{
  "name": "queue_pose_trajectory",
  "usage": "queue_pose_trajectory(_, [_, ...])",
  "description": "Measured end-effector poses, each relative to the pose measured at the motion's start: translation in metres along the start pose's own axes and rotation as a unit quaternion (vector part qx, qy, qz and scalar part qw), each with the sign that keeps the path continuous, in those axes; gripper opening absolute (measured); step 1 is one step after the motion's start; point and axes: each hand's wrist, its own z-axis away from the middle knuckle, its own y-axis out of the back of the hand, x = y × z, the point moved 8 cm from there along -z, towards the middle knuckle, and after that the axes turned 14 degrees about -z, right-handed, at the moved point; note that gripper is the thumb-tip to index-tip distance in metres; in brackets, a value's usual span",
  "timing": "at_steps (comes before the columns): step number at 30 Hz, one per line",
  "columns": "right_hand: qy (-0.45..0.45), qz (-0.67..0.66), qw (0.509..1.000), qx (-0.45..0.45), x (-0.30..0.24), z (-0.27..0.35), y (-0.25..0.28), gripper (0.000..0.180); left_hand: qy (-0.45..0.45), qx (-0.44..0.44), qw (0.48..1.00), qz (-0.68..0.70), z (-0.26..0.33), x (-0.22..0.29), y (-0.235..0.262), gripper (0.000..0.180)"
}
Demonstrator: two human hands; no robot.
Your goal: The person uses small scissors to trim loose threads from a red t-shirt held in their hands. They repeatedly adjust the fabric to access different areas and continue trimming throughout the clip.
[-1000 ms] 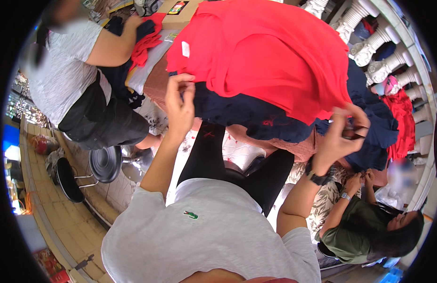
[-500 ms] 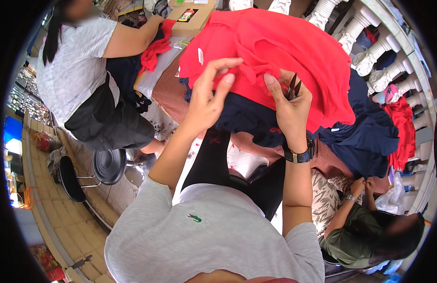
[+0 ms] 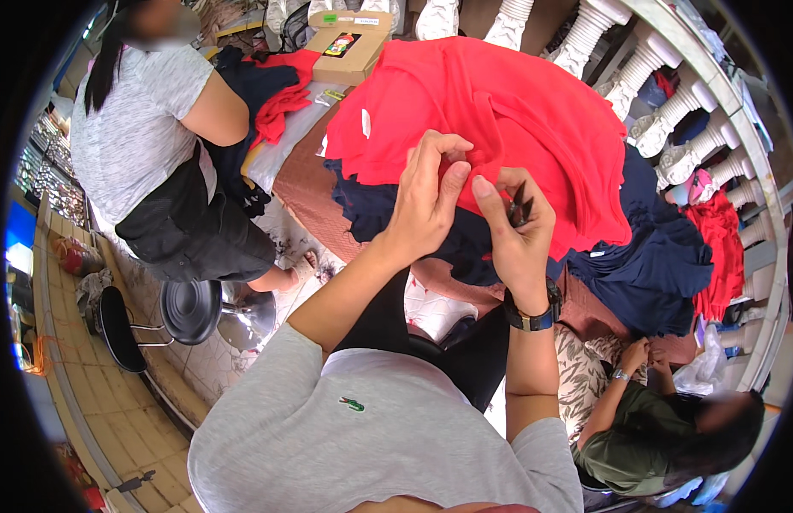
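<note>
A large red garment (image 3: 533, 111) is spread in front of me over a pile of navy cloth (image 3: 375, 209). My left hand (image 3: 426, 201) is at its near edge, thumb and curled forefinger closed on a fold of the red fabric. Close beside it, my right hand (image 3: 520, 235) has small dark thread snips (image 3: 521, 208) tucked in its fingers, the blades showing beside the thumb. The right thumb and fingertips are also at the red fold; their exact grip on the cloth is partly hidden.
A cardboard box (image 3: 349, 50) stands at the far left of the brown-covered table (image 3: 307, 175). One person (image 3: 148, 128) stands left by a black stool (image 3: 191, 312); another (image 3: 645, 427) sits at the lower right. White balusters (image 3: 627, 81) line the far right side, near more navy garments (image 3: 653, 274).
My left hand has moved right, closer to my right hand, and its fingers have closed at the red cloth. The person at left has drawn an arm back from the box.
</note>
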Motion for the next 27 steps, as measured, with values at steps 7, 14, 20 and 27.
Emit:
queue_pose_trajectory(7, [-0.018, -0.048, 0.999, 0.008, -0.018, 0.007, -0.002, 0.009, -0.117, 0.041, 0.988, -0.088, 0.008, 0.003, 0.002, 0.031])
queue_pose_trajectory(14, [0.051, -0.035, 0.992, 0.106, -0.028, -0.02, 0.031, 0.014, -0.101, 0.042, 0.994, 0.013, -0.015, 0.007, 0.018, 0.027])
queue_pose_trajectory(20, [0.034, 0.001, 0.994, 0.103, -0.028, -0.019, 0.032, 0.017, -0.156, 0.021, 0.981, -0.115, -0.037, 0.023, 0.031, 0.025])
queue_pose_trajectory(27, [0.031, -0.013, 0.999, 0.025, -0.023, -0.008, 0.013, 0.027, 0.034, -0.01, 0.995, 0.091, -0.008, -0.01, 0.034, 0.016])
